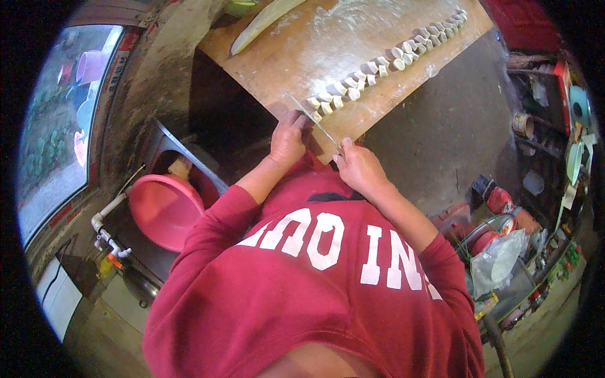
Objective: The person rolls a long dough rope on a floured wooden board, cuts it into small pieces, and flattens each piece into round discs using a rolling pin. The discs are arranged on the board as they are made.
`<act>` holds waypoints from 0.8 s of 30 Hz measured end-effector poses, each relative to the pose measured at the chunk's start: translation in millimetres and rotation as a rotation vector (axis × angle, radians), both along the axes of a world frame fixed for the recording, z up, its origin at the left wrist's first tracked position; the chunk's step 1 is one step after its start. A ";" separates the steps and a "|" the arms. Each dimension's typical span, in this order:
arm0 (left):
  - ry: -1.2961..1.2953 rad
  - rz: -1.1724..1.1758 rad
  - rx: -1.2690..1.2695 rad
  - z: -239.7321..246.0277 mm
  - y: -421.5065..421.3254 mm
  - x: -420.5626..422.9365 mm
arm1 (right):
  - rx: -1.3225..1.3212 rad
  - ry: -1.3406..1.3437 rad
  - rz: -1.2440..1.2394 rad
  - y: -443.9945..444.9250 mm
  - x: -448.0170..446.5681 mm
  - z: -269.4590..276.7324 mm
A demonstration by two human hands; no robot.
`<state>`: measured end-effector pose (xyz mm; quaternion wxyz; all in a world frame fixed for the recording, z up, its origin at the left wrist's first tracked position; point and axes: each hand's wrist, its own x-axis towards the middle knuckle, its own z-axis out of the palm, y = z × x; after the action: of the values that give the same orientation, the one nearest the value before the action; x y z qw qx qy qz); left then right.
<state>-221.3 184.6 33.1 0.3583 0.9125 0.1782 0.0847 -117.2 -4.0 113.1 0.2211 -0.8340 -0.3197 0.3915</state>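
Observation:
A floured wooden board [283, 71] lies in front of me. Cut dough pieces [353, 93] form a long staggered double row from its near corner to the far right. My right hand [358, 163] grips the handle of a knife [314, 119], whose blade is seen nearly edge-on beside the nearest pieces. My left hand [288, 137] is at the board's near left edge, close to the blade and the last pieces; its fingertips are partly hidden, so whether it holds dough is unclear. A long uncut strip of dough [264, 23] lies at the board's far left.
A red plastic basin [165, 212] stands at the left, near white pipes [101, 222]. At the right are a clear plastic bag [500, 262] and shelves with a cup [522, 125]. Part of a green item [240, 6] shows beyond the board's far left edge.

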 end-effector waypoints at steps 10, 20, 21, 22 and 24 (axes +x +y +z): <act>0.101 0.049 0.076 -5.4 2.8 -1.8 | -0.067 -0.048 0.008 31.9 2.4 -40.5; 0.043 0.172 0.010 -8.1 22.4 -16.2 | 0.074 0.029 -0.028 25.0 15.2 -15.9; 0.043 0.185 -0.009 -8.8 22.0 -15.6 | 0.062 0.032 -0.014 22.6 13.3 -8.6; 0.043 0.197 -0.027 -9.1 22.0 -15.5 | 0.049 0.035 0.000 20.1 11.0 -3.9; 0.028 0.193 -0.052 -8.4 22.5 -16.4 | 0.009 0.033 0.039 14.7 5.9 0.6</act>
<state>-237.8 207.1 24.8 0.3697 0.8826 0.2722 0.1014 -111.3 10.7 113.7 0.2224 -0.8200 -0.3339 0.4081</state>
